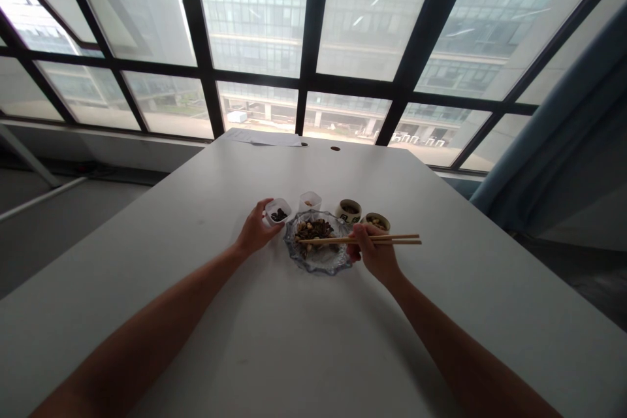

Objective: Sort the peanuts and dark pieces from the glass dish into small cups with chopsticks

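Observation:
My left hand (258, 229) is closed around a small clear plastic cup (279, 210) with dark pieces (279, 215) in it. In my right hand (376, 252) is a pair of wooden chopsticks (402, 239), their tips at the left part of a scalloped glass bowl (329, 269). A mix of brown and pale dried bits (316, 230) lies in the bowl. Behind it stands a second clear cup (310, 199) with a little something in it. Two patterned cups stand to the right, one dark inside (349, 211), the other (377, 221) partly hidden behind my right hand.
Everything stands on a white table (235, 353). Sheets of paper (264, 138) lie at its far edge, near two round holes, one of them a cable hole (335, 148). Large windows rise beyond, and a blue curtain (553, 124) hangs at the right.

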Action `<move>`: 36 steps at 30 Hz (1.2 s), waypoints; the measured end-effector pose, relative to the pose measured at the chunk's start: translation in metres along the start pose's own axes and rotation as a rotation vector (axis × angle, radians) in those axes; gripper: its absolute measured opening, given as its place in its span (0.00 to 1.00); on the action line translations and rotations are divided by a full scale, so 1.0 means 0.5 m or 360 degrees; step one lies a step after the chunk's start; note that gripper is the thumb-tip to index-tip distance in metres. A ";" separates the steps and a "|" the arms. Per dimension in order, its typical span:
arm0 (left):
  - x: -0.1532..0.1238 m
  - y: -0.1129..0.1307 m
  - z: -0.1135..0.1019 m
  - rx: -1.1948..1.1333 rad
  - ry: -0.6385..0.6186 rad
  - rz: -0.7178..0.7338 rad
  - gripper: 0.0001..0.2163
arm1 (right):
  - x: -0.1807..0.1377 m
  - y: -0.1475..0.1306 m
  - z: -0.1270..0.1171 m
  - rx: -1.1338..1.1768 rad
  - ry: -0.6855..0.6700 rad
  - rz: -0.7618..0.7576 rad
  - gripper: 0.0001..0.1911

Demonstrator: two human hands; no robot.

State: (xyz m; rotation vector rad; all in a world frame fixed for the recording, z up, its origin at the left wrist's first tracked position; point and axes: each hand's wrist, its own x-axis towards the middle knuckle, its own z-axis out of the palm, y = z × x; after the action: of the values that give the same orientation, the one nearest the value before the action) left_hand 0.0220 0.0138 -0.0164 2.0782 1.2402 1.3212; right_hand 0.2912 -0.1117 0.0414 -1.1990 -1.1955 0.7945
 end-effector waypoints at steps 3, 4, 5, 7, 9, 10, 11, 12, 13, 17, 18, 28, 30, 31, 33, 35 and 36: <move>0.000 0.004 -0.001 -0.0016 0.0019 0.0021 0.30 | 0.016 0.010 -0.011 0.0148 0.0174 0.0090 0.29; -0.001 0.005 -0.001 -0.0019 0.0026 0.0030 0.30 | 0.020 0.014 -0.014 0.0198 0.0213 0.0108 0.29; -0.001 0.006 -0.002 -0.0023 0.0031 0.0037 0.30 | 0.022 0.018 -0.017 0.0245 0.0239 0.0123 0.29; -0.002 0.007 -0.002 -0.0042 0.0036 0.0047 0.29 | 0.026 0.024 -0.019 0.0335 0.0271 0.0153 0.29; -0.002 0.009 -0.002 -0.0080 0.0041 0.0038 0.30 | 0.027 0.027 -0.020 0.0412 0.0282 0.0177 0.29; -0.002 0.009 -0.002 -0.0110 0.0044 0.0016 0.30 | 0.027 0.027 -0.019 0.0449 0.0285 0.0188 0.29; -0.001 0.010 -0.002 -0.0150 0.0047 -0.0023 0.31 | 0.027 0.028 -0.019 0.0489 0.0296 0.0200 0.29; 0.000 0.010 -0.002 -0.0199 0.0051 -0.0078 0.31 | 0.028 0.027 -0.019 0.0532 0.0315 0.0216 0.29; 0.002 0.010 -0.003 -0.0252 0.0056 -0.0146 0.32 | 0.029 0.027 -0.019 0.0577 0.0342 0.0236 0.29; 0.008 0.011 -0.009 -0.0396 0.0080 -0.0403 0.34 | 0.038 0.026 -0.024 0.0754 0.0541 0.0363 0.26; 0.009 0.011 -0.011 -0.0399 0.0092 -0.0435 0.35 | 0.041 0.027 -0.027 0.0792 0.0603 0.0403 0.25; 0.007 -0.009 0.001 -0.0505 0.0131 -0.0310 0.40 | 0.047 0.044 -0.052 0.0481 0.0694 0.0096 0.26; 0.007 -0.013 0.002 -0.0484 0.0131 -0.0228 0.37 | 0.032 0.041 -0.059 0.0084 0.0561 -0.0294 0.25; 0.007 -0.013 0.003 -0.0476 0.0125 -0.0203 0.35 | 0.024 0.039 -0.063 -0.0125 0.0483 -0.0462 0.23; 0.007 -0.013 0.002 -0.0458 0.0111 -0.0185 0.33 | 0.011 0.033 -0.068 -0.0442 0.0355 -0.0678 0.20; 0.007 -0.013 0.002 -0.0434 0.0097 -0.0184 0.32 | 0.003 0.026 -0.066 -0.0565 0.0312 -0.0752 0.19; 0.007 -0.012 0.002 -0.0427 0.0087 -0.0181 0.32 | 0.001 0.021 -0.061 -0.0566 0.0321 -0.0765 0.19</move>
State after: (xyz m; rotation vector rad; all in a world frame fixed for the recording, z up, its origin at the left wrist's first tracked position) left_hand 0.0203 0.0199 -0.0193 1.7720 1.1165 1.4148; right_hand 0.3218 -0.1168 0.0333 -1.1716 -1.4148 0.1003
